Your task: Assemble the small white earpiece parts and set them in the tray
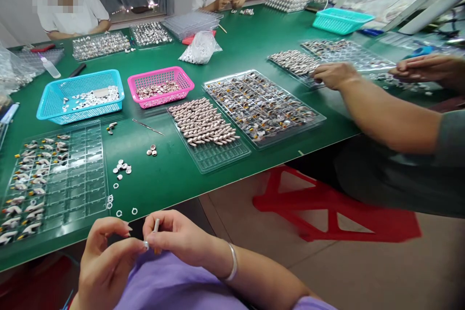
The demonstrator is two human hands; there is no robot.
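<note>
Just off the table's front edge, above my lap, both my hands meet on a small pale earbud part [156, 225] with a stem. My right hand [179, 238] pinches its stem between thumb and forefinger, and an orange bit shows below. My left hand [105, 256] has its thumb pressed to the small whitish end of the piece, its forefinger curled above and apart from it. Fingers cover much of the part. Close by on the table lie loose white rings [119, 213], white round caps [120, 167] and a clear tray [78, 174] partly filled with similar earbud parts.
A blue basket [82, 111] and a pink basket [162, 100] hold small caps. Tweezers [148, 127] lie before them. Further right are a tray of stems [205, 123] and a filled tray [263, 106]. A co-worker's arm [392, 116] reaches in; a red stool [337, 208] stands below.
</note>
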